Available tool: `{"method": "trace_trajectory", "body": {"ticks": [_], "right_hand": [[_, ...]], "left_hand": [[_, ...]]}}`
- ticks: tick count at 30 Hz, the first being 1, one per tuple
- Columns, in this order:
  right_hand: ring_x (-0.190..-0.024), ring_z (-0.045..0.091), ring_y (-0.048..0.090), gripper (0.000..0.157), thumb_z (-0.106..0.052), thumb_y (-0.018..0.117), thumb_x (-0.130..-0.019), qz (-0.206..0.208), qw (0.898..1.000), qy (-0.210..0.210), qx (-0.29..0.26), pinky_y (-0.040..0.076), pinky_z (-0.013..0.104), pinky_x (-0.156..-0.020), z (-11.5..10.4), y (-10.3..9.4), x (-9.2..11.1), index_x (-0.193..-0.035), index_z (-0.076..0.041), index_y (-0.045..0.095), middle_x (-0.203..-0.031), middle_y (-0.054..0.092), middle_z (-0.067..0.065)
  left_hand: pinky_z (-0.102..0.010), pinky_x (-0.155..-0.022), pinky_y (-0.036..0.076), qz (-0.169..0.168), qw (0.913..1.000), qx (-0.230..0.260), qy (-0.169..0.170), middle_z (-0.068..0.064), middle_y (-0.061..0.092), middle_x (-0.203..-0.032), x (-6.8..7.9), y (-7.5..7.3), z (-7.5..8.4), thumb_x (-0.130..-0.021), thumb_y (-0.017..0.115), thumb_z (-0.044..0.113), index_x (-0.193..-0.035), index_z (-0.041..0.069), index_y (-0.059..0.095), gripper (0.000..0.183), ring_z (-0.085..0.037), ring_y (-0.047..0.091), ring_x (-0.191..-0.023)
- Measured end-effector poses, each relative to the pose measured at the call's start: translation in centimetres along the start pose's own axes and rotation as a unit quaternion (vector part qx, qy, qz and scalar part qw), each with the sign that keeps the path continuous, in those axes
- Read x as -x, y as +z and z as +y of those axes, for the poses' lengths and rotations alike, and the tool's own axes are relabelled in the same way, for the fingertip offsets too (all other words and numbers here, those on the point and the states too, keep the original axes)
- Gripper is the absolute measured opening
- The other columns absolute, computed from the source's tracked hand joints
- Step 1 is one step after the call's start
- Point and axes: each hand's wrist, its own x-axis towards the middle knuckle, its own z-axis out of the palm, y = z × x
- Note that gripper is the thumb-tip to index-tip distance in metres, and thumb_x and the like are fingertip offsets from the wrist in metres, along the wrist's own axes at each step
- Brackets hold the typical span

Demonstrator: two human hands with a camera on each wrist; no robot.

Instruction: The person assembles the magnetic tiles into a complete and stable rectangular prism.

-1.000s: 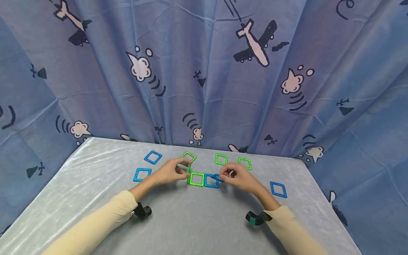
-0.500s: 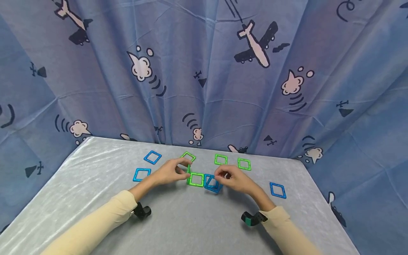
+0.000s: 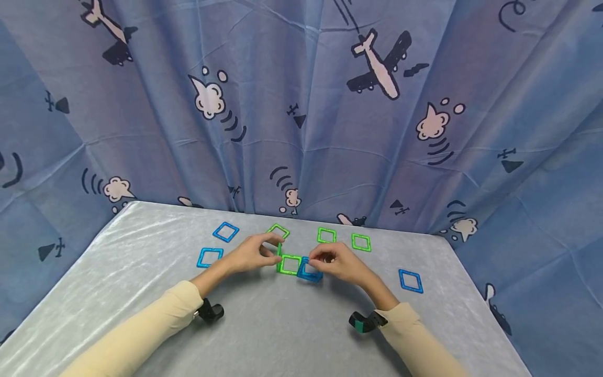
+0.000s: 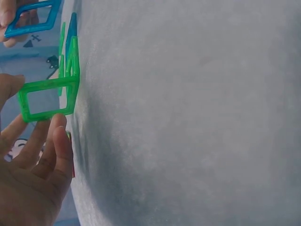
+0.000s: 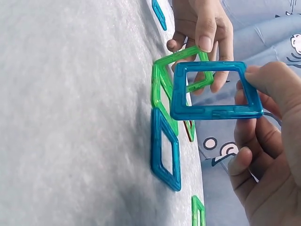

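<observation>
My left hand (image 3: pixel 252 254) holds a green square magnetic tile (image 4: pixel 47 84) on edge, thumb on its upper side and fingertips beneath. That tile stands upright at the left edge of a flat green tile (image 3: pixel 289 274). Right beside the flat green one lies a flat blue tile (image 5: pixel 156 141). My right hand (image 3: pixel 344 264) pinches another blue square tile (image 5: pixel 216 112) by one side, thumb above and fingers below. The held blue tile is raised over the flat blue one, tilted, and overlaps it in the head view.
Two blue tiles, one farther back (image 3: pixel 233 225) and one nearer (image 3: pixel 212 250), lie left. Behind the hands are green tiles (image 3: pixel 284 228), (image 3: pixel 327 229). A blue tile (image 3: pixel 409 272) lies right. A patterned curtain (image 3: pixel 264 104) hangs behind the grey cloth-covered table (image 3: pixel 282 335).
My right hand has moved left with the blue tile, which has turned and now sits over the flat blue tile, near the green one. The left hand has stayed put.
</observation>
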Motion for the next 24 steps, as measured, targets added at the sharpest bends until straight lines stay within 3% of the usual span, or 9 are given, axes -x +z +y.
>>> {"method": "trace_trajectory", "body": {"ticks": [8,12,17,24], "right_hand": [[-0.072,0.02,0.058,0.005,0.005,0.07,-0.093,-0.003,0.999,-0.02,-0.032,0.048,0.034,-0.062,-3.5,0.0,-0.2,-0.096,0.007,0.074,-0.085,0.068,0.009],[-0.072,0.022,0.058,0.005,0.007,0.069,-0.093,-0.007,0.999,-0.027,-0.037,0.048,0.034,-0.062,-3.8,0.0,-0.4,-0.096,0.007,0.073,-0.086,0.068,0.012],[-0.073,0.025,0.058,0.006,0.006,0.07,-0.093,-0.012,0.999,-0.014,-0.04,0.048,0.034,-0.063,-3.4,0.2,-0.7,-0.097,0.006,0.074,-0.087,0.069,0.012],[-0.073,0.022,0.056,0.007,0.002,0.07,-0.095,-0.008,0.999,-0.011,-0.032,0.044,0.03,-0.062,-0.2,1.1,-1.3,-0.099,0.003,0.076,-0.087,0.069,0.01]], "left_hand": [[-0.033,-0.077,0.057,0.004,0.9999,0.01,-0.007,-0.022,0.062,-0.127,0.0,0.0,0.1,-0.093,0.076,0.012,-0.137,-0.002,0.056,0.05,-0.018,0.07,-0.091],[-0.033,-0.077,0.057,0.006,0.9999,0.011,-0.003,-0.021,0.062,-0.127,0.0,0.0,0.0,-0.093,0.076,0.013,-0.136,-0.003,0.056,0.05,-0.018,0.071,-0.091],[-0.032,-0.077,0.056,0.005,0.9998,0.015,-0.009,-0.02,0.062,-0.127,0.0,0.0,0.1,-0.092,0.077,0.012,-0.136,-0.003,0.056,0.051,-0.018,0.071,-0.091],[-0.032,-0.076,0.057,0.004,0.9999,0.01,-0.008,-0.017,0.063,-0.126,0.0,-0.1,0.1,-0.093,0.077,0.015,-0.135,-0.002,0.057,0.05,-0.017,0.071,-0.091]]}}
